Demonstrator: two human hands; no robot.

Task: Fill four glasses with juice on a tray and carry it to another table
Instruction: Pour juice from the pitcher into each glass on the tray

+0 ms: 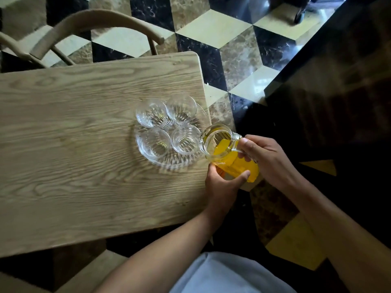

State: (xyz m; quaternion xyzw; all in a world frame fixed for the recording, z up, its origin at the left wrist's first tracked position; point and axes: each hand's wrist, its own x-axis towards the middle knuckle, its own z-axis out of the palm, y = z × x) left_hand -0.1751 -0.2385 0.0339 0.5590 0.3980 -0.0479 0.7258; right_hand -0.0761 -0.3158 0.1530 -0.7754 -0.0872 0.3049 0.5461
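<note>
A round ribbed glass tray (169, 163) sits near the right edge of the wooden table (74, 144). On it stand several clear glasses: two far ones (151, 113) (182, 106) and two near ones (154, 142) (186, 139), all looking empty. A glass jug of orange juice (224, 148) is tilted with its mouth toward the near right glass. My right hand (264, 157) grips the jug's handle. My left hand (222, 185) cups the jug's body from below.
A wooden chair (84, 24) stands behind the table's far edge. A dark table or counter (338, 81) fills the right side. The floor between them is patterned marble tile (222, 39). The tray lies close to the table's right edge.
</note>
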